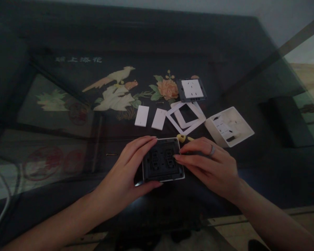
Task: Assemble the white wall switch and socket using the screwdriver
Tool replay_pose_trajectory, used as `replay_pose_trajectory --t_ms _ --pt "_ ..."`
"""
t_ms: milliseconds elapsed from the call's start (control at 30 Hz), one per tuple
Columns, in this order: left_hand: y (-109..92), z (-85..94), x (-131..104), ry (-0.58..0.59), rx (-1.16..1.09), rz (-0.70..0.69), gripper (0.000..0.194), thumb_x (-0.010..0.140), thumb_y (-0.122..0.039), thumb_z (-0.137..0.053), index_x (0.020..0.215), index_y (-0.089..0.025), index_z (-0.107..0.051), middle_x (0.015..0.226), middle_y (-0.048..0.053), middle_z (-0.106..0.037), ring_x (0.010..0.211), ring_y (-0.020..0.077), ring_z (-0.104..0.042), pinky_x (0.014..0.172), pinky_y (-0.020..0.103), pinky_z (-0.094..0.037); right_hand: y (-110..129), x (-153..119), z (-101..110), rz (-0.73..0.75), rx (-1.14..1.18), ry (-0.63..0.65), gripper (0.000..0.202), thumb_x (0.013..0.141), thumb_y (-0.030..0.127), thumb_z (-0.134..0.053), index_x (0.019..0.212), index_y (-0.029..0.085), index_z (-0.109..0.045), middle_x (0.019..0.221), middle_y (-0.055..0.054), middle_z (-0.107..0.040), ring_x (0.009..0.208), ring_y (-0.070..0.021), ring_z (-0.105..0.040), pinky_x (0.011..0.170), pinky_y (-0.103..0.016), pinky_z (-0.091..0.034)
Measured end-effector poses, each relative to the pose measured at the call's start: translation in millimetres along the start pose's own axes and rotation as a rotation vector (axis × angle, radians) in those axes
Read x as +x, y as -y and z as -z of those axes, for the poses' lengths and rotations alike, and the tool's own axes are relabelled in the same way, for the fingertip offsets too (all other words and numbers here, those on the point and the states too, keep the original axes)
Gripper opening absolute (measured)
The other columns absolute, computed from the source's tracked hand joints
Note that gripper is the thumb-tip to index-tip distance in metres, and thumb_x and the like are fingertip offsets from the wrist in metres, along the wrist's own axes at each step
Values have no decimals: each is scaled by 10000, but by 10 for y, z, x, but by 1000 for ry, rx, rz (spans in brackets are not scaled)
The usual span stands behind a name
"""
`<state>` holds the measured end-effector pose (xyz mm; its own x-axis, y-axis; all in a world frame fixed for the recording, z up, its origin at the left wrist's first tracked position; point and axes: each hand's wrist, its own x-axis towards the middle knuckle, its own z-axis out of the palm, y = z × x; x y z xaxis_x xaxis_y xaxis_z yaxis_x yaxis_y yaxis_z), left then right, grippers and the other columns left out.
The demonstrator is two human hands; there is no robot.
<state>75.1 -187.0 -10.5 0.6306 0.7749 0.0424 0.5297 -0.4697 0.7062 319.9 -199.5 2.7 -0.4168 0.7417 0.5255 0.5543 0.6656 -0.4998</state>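
A wall switch [162,161] with a dark inner plate and white edges sits between my hands, its face turned up. My left hand [132,164] grips it from the left, fingers along the far edge and thumb at the near edge. At its right side, my right hand [209,164] has thumb and fingers pinched together, the tips over the dark plate; whatever is between them is too small to make out. A ring is on one finger. Just beyond the right fingers lies a small yellow piece [181,138].
Beyond lie two white switch covers [141,116], white square frames [181,118], a dark-backed socket [192,89] and a screw [159,103]. An open white back box [230,126] stands right, another screw [111,154] left. The glossy dark tabletop [146,38] bears a bird-and-flower picture.
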Motion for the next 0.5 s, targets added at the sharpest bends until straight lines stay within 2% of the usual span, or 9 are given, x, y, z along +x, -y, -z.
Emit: replay_pose_trajectory --t_ms 233,500 --pt "-6 10 28 4 -22 19 799 818 -286 -731 1470 -322 -271 1482 92 -395 1380 298 -400 1148 519 -380 19 -1 8 -10 -7 7 104 885 93 -631 900 165 -705 854 -67 -696 791 -150 -662 673 -313 -591" --pt "8 10 18 -4 -35 22 775 811 -275 -729 1464 -302 -310 1479 94 -409 1372 300 -407 1149 512 -375 28 -10 -25 -109 14 -16 58 856 123 -678 832 175 -686 831 -50 -692 777 -145 -676 685 -294 -593"
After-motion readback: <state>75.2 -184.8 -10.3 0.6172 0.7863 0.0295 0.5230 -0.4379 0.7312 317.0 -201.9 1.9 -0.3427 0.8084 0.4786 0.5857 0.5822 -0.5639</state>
